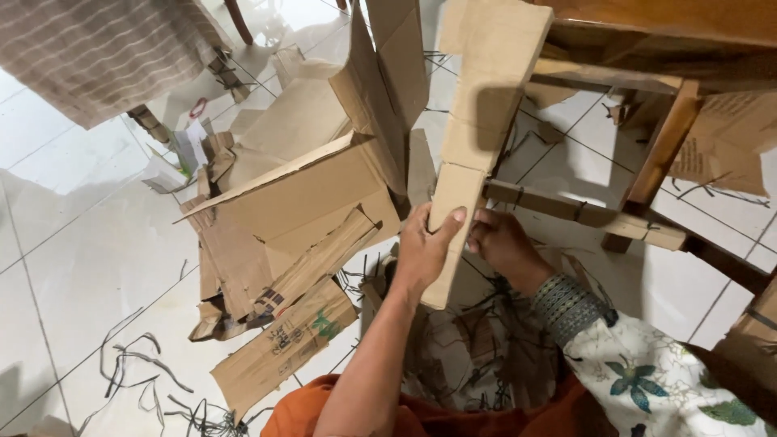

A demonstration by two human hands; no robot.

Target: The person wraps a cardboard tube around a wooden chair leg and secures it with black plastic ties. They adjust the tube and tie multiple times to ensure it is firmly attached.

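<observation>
White tiled floor across the whole scene, grey grout lines running diagonally. Wooden table at far right, one leg descending to a low crossbar. Striped grey-brown cloth at far left. Heap of flattened brown cardboard boxes left of centre, flaps torn and folded, one printed sheet lying nearest at the heap's near edge. More cardboard sheets leaning behind the table leg at right.

Long folded cardboard strip at centre, standing roughly upright and tilted slightly right at the top, running from the far edge down between both hands. Left hand clamped on the strip's lower section, thumb pressed flat across its front face, fingers wrapped behind. Right hand just right of the strip, fingers curled toward its edge; contact probable, grip itself hidden behind the strip, so cannot tell. Right forearm in a floral sleeve with a patterned knit cuff; left forearm bare.

Orange garment at the near edge. Dark thin strips and strands scattered on the tiles at near left, and more below the hands. Small red loop on the floor at far left.
</observation>
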